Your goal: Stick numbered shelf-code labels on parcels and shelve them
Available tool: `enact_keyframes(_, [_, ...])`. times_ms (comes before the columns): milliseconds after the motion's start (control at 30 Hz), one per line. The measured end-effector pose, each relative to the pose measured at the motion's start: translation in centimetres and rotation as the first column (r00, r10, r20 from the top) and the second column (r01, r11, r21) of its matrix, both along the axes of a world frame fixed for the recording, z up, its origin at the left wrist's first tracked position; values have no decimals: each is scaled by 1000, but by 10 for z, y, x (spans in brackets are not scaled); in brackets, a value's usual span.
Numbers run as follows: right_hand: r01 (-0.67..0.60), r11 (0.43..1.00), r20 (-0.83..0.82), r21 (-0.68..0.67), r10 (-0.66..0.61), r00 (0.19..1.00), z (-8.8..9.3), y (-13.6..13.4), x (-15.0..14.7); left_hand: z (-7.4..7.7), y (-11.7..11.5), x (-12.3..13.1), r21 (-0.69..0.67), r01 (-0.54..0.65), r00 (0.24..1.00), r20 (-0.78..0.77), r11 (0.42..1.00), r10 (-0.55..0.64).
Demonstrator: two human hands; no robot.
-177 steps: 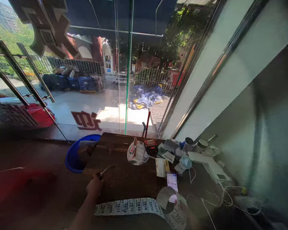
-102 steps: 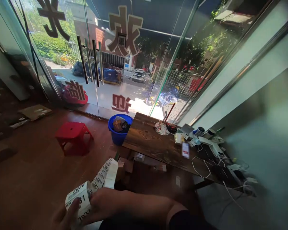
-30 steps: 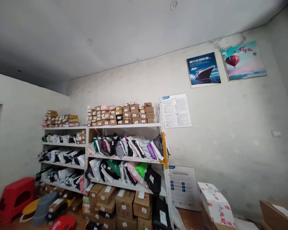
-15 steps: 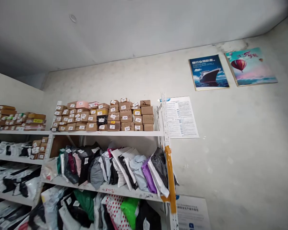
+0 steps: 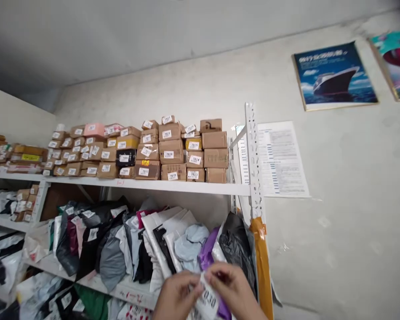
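Observation:
A white paper label (image 5: 207,300) printed with a number ending in 030 hangs between my two hands at the bottom of the head view. My left hand (image 5: 178,293) pinches its upper left edge with thumb and finger. On the other side, my right hand (image 5: 231,286) pinches the label near its top corner. Behind the hands stands a purple plastic parcel (image 5: 208,249) on the middle shelf, beside a black plastic parcel (image 5: 236,242).
Numbered cardboard boxes (image 5: 171,152) are stacked along the top shelf (image 5: 153,185). Bagged parcels lean on the shelf below. A perforated white post (image 5: 252,160), wrapped with brown tape (image 5: 262,266), bounds the rack. Posters (image 5: 335,78) and a printed notice (image 5: 283,160) hang on the wall.
Both hands have come into view from below with the label between them. The rack now looks larger and nearer, and the posters have shifted right and up.

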State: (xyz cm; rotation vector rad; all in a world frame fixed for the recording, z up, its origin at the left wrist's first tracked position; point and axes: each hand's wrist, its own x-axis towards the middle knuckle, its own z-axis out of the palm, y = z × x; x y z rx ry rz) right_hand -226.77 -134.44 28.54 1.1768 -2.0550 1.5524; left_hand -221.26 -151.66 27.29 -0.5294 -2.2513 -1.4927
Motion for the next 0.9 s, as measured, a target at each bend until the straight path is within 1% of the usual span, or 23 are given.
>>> enact_keyframes(67, [-32, 989, 199, -147, 61, 978, 14, -9, -12, 10, -5, -20, 80, 64, 998, -13, 995, -64])
enact_keyframes(133, [-37, 950, 396, -310, 165, 904, 28, -15, -25, 19, -11, -36, 180, 77, 997, -20, 981, -74])
enact_keyframes(167, [-26, 929, 468, -368, 209, 859, 36, -17, -33, 23, -14, -42, 210, 65, 998, -25, 975, -61])
enact_keyframes(233, [3, 904, 544, -427, 254, 799, 57, -19, -52, 34, -22, -51, 188, 38, 998, -51, 981, -29])
enact_keyframes(267, [26, 901, 545, -433, 238, 804, 72, -18, -62, 40, -27, -55, 144, 37, 997, -78, 989, -26])
enact_keyframes(300, [73, 897, 510, -435, 179, 842, 89, -16, -72, 47, -32, -58, 96, 33, 995, -101, 995, -24])
enact_keyframes(333, [145, 883, 431, -447, 71, 900, 109, -13, -81, 54, -36, -60, 55, 23, 993, -114, 998, -17])
enact_keyframes(367, [242, 837, 306, -490, -95, 947, 130, -9, -90, 61, -40, -63, 31, 9, 993, -115, 999, -5])
enact_keyframes(400, [340, 749, 140, -569, -320, 937, 151, -6, -98, 67, -44, -66, 25, -10, 994, -107, 1000, 13])
enact_keyframes(433, [389, 650, -40, -653, -543, 839, 171, -2, -105, 72, -47, -69, 28, -31, 995, -90, 999, 34])
enact_keyframes(467, [387, 587, -212, -711, -704, 678, 188, 2, -113, 76, -50, -73, 30, -57, 996, -70, 998, 59])
enact_keyframes(500, [377, 584, -371, -719, -781, 502, 202, 4, -120, 79, -53, -77, 19, -84, 995, -58, 996, 85])
enact_keyframes(533, [387, 626, -518, -677, -779, 354, 211, 6, -129, 82, -57, -81, 2, -114, 992, -55, 993, 114])
enact_keyframes(567, [429, 686, -648, -588, -717, 258, 216, 7, -137, 83, -60, -86, -14, -140, 989, -56, 990, 139])
enact_keyframes(600, [489, 734, -751, -471, -625, 213, 218, 7, -146, 84, -63, -90, -21, -156, 986, -60, 987, 155])
enact_keyframes(633, [548, 757, -820, -356, -535, 205, 216, 6, -155, 84, -66, -94, -16, -161, 985, -63, 987, 159])
enact_keyframes(667, [592, 759, -855, -270, -471, 215, 213, 5, -164, 85, -69, -98, 1, -155, 986, -63, 988, 155])
enact_keyframes(700, [619, 754, -867, -218, -441, 231, 209, 4, -170, 86, -72, -101, 20, -146, 987, -60, 989, 147])
enact_keyframes(733, [629, 752, -865, -197, -435, 249, 204, 2, -175, 88, -74, -103, 34, -142, 988, -62, 989, 143])
enact_keyframes(800, [603, 770, -833, -210, -464, 301, 194, -3, -174, 93, -77, -107, 44, -147, 981, -124, 988, 152])
enact_keyframes(833, [569, 787, -802, -238, -490, 342, 188, -6, -168, 96, -77, -108, 54, -143, 972, -179, 988, 151])
enact_keyframes(867, [522, 810, -761, -267, -509, 402, 181, -10, -159, 100, -77, -109, 73, -127, 963, -232, 989, 141])
enact_keyframes(900, [460, 845, -713, -272, -498, 493, 174, -16, -147, 104, -76, -110, 93, -96, 957, -264, 991, 117])
